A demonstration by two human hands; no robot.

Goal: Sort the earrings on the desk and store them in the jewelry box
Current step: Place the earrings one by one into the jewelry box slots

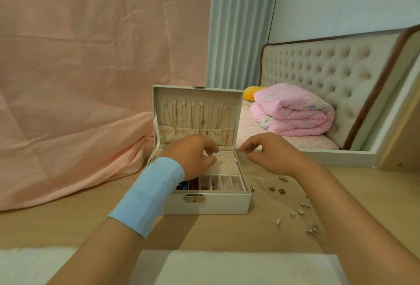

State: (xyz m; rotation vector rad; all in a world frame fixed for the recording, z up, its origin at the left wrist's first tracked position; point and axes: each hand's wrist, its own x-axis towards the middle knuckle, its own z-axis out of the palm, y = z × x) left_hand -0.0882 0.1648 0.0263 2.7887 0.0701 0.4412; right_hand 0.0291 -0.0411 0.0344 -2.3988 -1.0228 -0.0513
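The white jewelry box (216,205) stands open on the desk, with necklaces hanging inside its raised lid. My left hand (195,155), with a blue band on the wrist, hovers over the box's perforated earring panel (227,164). Its fingers curl down toward the thumb, and anything between them is too small to see. My right hand (270,153) floats just right of the box with its fingers loosely curled, and nothing shows in it. Several small earrings (295,212) lie scattered on the desk to the right of the box. The front compartments (218,183) hold a few small pieces.
A pink cloth (68,125) drapes down onto the desk at the left. Behind the box are a mirror frame (341,154) and a folded pink quilt (293,112). A white strip (227,266) runs along the near edge of the wooden desk (68,228).
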